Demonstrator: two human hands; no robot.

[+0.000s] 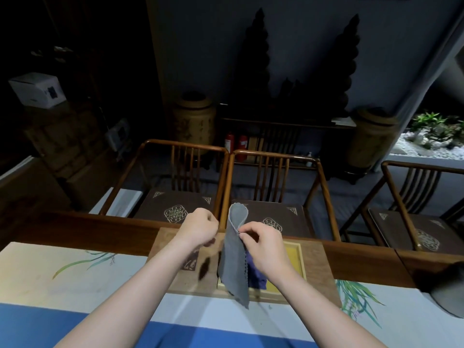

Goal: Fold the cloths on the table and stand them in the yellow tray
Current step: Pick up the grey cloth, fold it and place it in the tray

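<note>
I pinched the grey cloth [234, 257] by its top edge in my right hand [263, 244], hanging it over the yellow tray [292, 257] below to align the fold, my left hand [200, 228] curled alongside, its hold unclear.

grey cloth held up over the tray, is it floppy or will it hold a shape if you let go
Probably floppy: the grey cloth hangs limp from the right hand, which pinches its edge, and its top curls over. It looks thin and light, held by a fingertip pinch alone. Once released it would likely slump rather than stand in the yellow tray.
</note>
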